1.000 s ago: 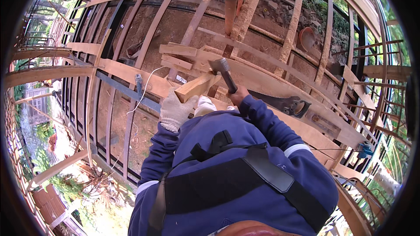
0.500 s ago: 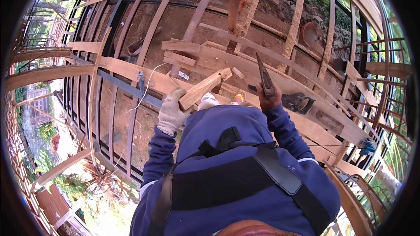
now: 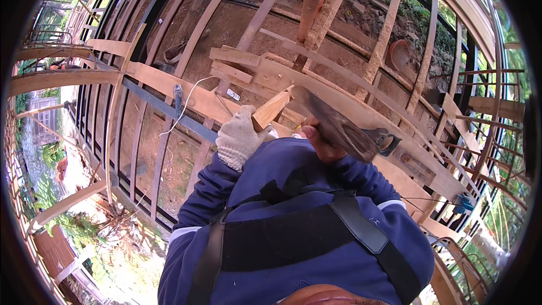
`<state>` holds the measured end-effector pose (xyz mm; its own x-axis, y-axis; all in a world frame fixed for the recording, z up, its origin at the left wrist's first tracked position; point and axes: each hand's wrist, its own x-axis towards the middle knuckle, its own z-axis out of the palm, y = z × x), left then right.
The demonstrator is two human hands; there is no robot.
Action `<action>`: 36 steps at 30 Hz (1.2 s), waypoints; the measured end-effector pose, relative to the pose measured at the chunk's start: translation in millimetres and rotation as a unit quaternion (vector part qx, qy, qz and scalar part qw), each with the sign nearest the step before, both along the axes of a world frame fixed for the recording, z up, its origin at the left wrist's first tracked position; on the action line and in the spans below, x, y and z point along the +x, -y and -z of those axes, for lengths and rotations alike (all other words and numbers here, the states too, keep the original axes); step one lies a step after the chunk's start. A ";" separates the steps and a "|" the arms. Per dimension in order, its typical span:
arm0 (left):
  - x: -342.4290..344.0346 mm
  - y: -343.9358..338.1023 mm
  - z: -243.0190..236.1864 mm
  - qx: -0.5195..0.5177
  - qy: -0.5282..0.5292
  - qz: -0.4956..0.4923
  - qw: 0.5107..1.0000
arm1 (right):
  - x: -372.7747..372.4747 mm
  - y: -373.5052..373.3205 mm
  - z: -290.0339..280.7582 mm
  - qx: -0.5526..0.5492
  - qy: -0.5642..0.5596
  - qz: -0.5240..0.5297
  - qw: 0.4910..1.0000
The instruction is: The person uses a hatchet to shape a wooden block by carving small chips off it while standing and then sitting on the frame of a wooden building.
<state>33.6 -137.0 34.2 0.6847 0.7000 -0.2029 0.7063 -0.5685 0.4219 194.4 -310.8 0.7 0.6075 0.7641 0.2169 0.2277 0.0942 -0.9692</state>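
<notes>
My left hand (image 3: 237, 135), in a pale knit glove, is wrapped round a short wooden block (image 3: 270, 110) held at a slant in front of my waist. The far end of the block meets the tip of a broad, dark brown machete-like blade (image 3: 333, 124); whether they touch I cannot tell. My bare right hand (image 3: 326, 146) is closed on this tool, its grip hidden by the blade and fingers. Just beyond the blade, a handsaw (image 3: 385, 141) lies on the planks, only its dark handle showing.
Long planks (image 3: 339, 93) run across in front of me, with offcuts (image 3: 234, 62) at their left. A white cord (image 3: 189, 101) crosses a beam by a blue-grey tool (image 3: 178, 99). Open joists (image 3: 206, 25) span bare soil. A teal object (image 3: 464, 203) sits far right.
My right hand has moved left and nearer my body, swinging the blade from upright to a slant over the saw. The left hand and block have shifted slightly right.
</notes>
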 end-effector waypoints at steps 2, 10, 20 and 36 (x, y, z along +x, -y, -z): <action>0.8 -2.5 3.4 -0.003 -0.002 -0.003 1.000 | 0.8 -2.7 5.9 0.020 0.046 0.021 0.999; 4.7 -10.1 -1.7 0.002 -0.025 -0.004 1.000 | 10.1 -10.9 62.1 -0.353 -0.024 -0.095 0.931; -0.4 -16.9 -1.5 -0.039 -0.022 -0.004 0.999 | 3.8 -20.9 -11.8 0.156 0.009 0.016 0.988; -16.6 -30.1 3.5 -0.063 -0.033 -0.046 0.996 | -5.7 -45.2 -82.3 0.362 -0.053 -0.066 0.929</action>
<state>17.0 -106.9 30.7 0.6015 0.7247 -0.3360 0.7812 -0.4458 0.4371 188.7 -265.6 83.1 0.5658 0.5111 0.6471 0.0756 0.7493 -0.6580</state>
